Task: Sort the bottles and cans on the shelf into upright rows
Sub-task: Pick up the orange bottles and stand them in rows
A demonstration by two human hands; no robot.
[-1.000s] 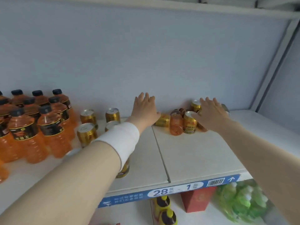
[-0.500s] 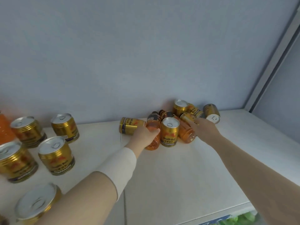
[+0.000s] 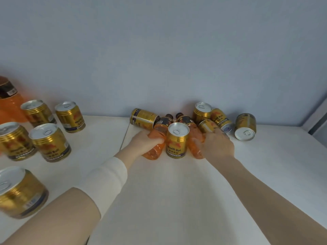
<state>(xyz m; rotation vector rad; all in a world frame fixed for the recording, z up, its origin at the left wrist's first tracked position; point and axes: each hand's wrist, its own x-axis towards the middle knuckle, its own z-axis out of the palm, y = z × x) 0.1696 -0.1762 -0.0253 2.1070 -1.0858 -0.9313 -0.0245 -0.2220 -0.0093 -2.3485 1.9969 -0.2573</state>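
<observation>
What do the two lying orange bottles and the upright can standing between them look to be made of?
Left bottle and right bottle: likely clear plastic, since orange liquid shows through; dark labels and caps. Upright can: apparently metal, glossy gold printed wall, bare silver pull-tab lid.

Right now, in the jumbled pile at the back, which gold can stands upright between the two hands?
The front can, silver top up, "Wealth Bull" label facing us, wedged between the two orange bottles. The far-left can and the far-right can of the pile lie on their sides.
</observation>
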